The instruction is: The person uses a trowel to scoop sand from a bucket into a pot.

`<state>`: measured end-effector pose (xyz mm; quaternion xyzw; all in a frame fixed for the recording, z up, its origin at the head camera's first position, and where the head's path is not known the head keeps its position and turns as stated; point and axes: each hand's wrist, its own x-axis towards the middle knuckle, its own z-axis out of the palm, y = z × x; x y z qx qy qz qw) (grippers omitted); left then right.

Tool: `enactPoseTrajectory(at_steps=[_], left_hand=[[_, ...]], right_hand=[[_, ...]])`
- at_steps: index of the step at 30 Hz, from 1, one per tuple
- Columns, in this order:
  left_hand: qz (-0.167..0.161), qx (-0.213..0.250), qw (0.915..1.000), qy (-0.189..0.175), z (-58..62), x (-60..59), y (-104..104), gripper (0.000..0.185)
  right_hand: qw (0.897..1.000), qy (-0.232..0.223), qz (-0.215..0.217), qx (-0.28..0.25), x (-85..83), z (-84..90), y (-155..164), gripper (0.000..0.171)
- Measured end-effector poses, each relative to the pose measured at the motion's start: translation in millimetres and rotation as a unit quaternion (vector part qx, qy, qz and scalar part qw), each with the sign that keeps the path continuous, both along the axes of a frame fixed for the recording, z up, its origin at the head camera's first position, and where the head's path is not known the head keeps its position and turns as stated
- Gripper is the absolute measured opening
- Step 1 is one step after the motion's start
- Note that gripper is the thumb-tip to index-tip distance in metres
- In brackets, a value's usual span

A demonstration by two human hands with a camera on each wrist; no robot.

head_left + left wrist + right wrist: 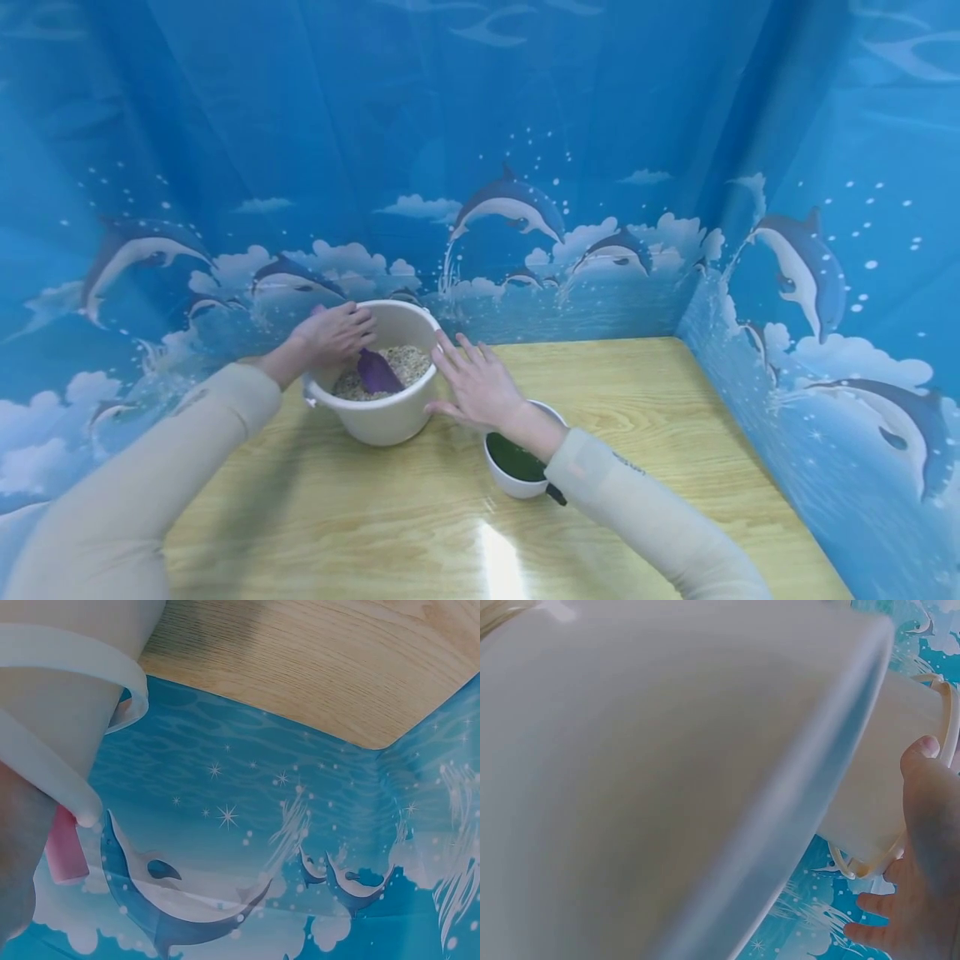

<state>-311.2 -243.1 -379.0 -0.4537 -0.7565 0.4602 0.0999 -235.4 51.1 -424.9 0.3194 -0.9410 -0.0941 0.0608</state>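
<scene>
sleeves are coming up from the bottom of the head view, both pale, and your two arms are reaching out over the wooden table (pixel 675 433).

your right hand (pixel 480 385) is the closer one. it is lying flat with the fingers straight and spread, pressing on the near right side of the cream bucket (pixel 382 417). it is holding nothing. it looks like you are keeping the bucket from sliding, though that is only my guess. right under your right wrist is sitting a small white bowl (pixel 517 483) with something dark green inside, close beside the bucket.

your left hand (pixel 333 332) is a bit farther off, resting over the left rim of the bucket. its fingers are curling down where the purple scoop (pixel 377 372) pokes up, so you are most likely gripping its handle, but the handle is hidden. the scoop blade is digging into the pale grain (pixel 408 360) filling the bucket.

the bucket is standing upright near the back left of the table. behind it all, a blue dolphin sheet (pixel 510 208) is hanging like walls.
</scene>
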Motion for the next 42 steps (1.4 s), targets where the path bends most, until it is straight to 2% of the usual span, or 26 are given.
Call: enactPoseTrajectory(at_steps=[6, 13, 21, 25, 32, 36, 42], left_hand=[[-0.006, -0.007, 0.9999, 0.010, -1.4, -1.1, -4, 0.074], [-0.016, -0.006, 0.9998, 0.011, 0.6, -1.2, -7, 0.074], [-0.027, 0.006, 0.9995, 0.014, 8.5, -0.4, -10, 0.062], [-0.023, 0.001, 0.9996, 0.018, 12.9, 0.0, -10, 0.064], [-0.031, 0.007, 0.9984, 0.046, 20.9, -1.0, -14, 0.057], [-0.025, 0.016, 0.9981, 0.055, 25.6, -0.7, -17, 0.061], [-0.014, 0.008, 0.9977, 0.065, 32.8, 0.2, -19, 0.051]], right_hand=[[1.000, -0.003, 0.001, 0.000, 0.9, 0.8, -2, 0.096], [1.000, -0.002, 0.003, -0.009, 1.4, 1.5, -3, 0.095], [1.000, 0.004, 0.005, 0.003, 1.6, 1.3, -1, 0.096], [1.000, 0.001, 0.005, 0.005, 1.5, 0.9, -1, 0.096], [1.000, -0.012, 0.001, 0.001, 0.8, 1.1, -1, 0.096], [1.000, -0.007, 0.003, -0.004, -0.1, 0.0, -1, 0.096], [1.000, -0.002, 0.005, -0.006, -0.1, -1.2, -1, 0.097]])
